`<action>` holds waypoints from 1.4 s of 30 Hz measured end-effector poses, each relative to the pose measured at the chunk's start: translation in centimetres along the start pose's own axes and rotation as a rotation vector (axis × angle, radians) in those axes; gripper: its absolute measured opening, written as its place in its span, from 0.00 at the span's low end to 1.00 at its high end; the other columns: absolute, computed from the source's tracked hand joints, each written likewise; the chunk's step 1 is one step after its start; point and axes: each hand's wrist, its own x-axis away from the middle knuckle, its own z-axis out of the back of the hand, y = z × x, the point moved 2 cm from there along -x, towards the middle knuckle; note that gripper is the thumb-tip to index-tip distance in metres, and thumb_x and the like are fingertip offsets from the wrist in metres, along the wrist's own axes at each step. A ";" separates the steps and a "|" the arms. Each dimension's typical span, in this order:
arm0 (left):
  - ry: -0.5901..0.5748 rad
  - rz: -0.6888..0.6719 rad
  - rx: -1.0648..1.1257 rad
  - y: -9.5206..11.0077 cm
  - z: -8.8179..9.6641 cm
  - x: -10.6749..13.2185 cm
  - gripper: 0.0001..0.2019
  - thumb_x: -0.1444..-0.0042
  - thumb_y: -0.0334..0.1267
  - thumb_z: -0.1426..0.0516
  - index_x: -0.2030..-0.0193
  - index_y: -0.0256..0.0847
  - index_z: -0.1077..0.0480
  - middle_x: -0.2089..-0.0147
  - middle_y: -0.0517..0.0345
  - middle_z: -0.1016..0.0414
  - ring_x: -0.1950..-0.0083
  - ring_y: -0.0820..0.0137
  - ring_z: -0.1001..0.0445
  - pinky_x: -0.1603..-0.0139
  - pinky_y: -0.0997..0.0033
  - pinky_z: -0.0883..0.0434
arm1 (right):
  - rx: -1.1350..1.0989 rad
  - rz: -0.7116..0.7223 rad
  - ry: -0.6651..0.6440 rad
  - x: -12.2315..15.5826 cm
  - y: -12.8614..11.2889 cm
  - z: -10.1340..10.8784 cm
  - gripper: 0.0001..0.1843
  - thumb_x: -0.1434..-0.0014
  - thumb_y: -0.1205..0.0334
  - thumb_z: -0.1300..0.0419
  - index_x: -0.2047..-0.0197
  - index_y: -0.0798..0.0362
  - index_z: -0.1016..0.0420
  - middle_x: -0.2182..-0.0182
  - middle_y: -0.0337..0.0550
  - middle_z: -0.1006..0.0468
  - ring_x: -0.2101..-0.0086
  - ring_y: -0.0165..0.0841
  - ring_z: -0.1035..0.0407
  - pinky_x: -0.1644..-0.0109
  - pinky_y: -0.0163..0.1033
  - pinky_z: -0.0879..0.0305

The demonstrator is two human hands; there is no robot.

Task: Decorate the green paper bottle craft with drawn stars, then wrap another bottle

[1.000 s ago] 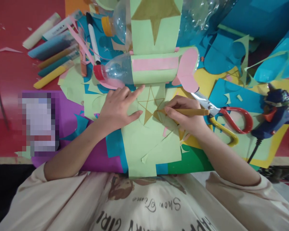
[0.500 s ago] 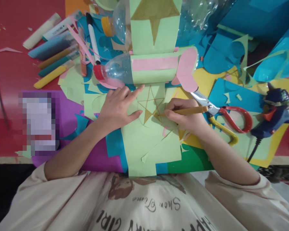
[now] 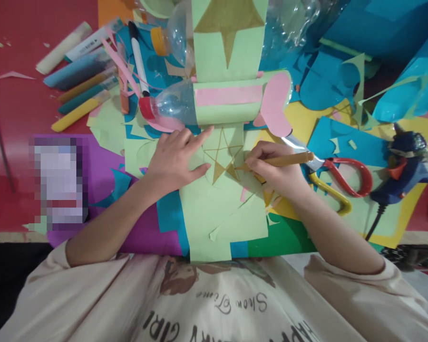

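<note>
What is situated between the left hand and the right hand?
The head view shows a partly coloured star on light green paper, plus the tip of the brown marker in the right hand.

A red tabletop (image 3: 10,109) is spreading toward both sides, its pale edge (image 3: 7,237) is running along the near side, a black area (image 3: 3,280) is lying below at left, and soft light is falling evenly.

Person's got a baggy cream tee (image 3: 110,304) on, loose sleeves (image 3: 395,294) ending well behind the fingers (image 3: 201,137), brownish cartoon print (image 3: 180,276) plus dark lettering (image 3: 219,304).
</note>
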 end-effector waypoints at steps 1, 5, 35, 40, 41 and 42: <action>0.000 0.000 0.002 0.0 0.0 0.0 0.33 0.40 0.47 0.47 0.29 0.43 0.48 0.55 0.51 0.36 0.50 0.56 0.36 0.51 0.59 0.40 | -0.019 0.009 0.029 0.0 0.1 -0.1 0.08 0.52 0.65 0.42 0.80 0.51 0.37 0.82 0.35 0.34 0.80 0.25 0.41 0.78 0.34 0.46; -0.010 0.005 0.008 0.0 0.0 0.0 0.33 0.40 0.47 0.47 0.29 0.43 0.48 0.55 0.50 0.36 0.50 0.56 0.36 0.50 0.58 0.40 | -0.035 0.036 0.061 0.0 0.4 -0.3 0.08 0.49 0.63 0.40 0.78 0.51 0.33 0.82 0.34 0.31 0.80 0.25 0.39 0.77 0.34 0.44; -0.027 0.012 -0.012 0.1 0.0 -0.1 0.33 0.39 0.48 0.48 0.28 0.42 0.48 0.54 0.50 0.36 0.50 0.56 0.37 0.50 0.58 0.40 | 0.081 -0.009 -0.104 0.2 -0.6 0.0 0.09 0.56 0.65 0.47 0.84 0.52 0.42 0.84 0.35 0.38 0.80 0.24 0.46 0.79 0.34 0.52; -0.041 0.020 -0.007 0.1 0.0 0.0 0.33 0.39 0.47 0.47 0.28 0.43 0.50 0.53 0.50 0.37 0.49 0.55 0.37 0.49 0.59 0.40 | -0.035 0.011 0.075 0.0 -0.2 0.0 0.07 0.53 0.65 0.44 0.80 0.51 0.36 0.84 0.35 0.33 0.81 0.25 0.40 0.79 0.34 0.45; -0.042 0.018 -0.007 0.1 0.0 0.0 0.33 0.39 0.47 0.47 0.28 0.43 0.50 0.53 0.50 0.37 0.48 0.55 0.37 0.49 0.59 0.41 | -0.036 0.018 0.077 0.0 -0.1 0.0 0.06 0.52 0.65 0.43 0.79 0.51 0.35 0.83 0.35 0.33 0.81 0.25 0.40 0.79 0.34 0.45; -0.044 0.019 -0.007 0.1 0.0 0.0 0.33 0.38 0.47 0.47 0.28 0.43 0.50 0.53 0.49 0.37 0.48 0.55 0.37 0.49 0.59 0.41 | -0.032 0.026 0.076 0.0 0.1 -0.1 0.06 0.51 0.66 0.42 0.78 0.51 0.34 0.83 0.35 0.32 0.81 0.25 0.39 0.79 0.34 0.44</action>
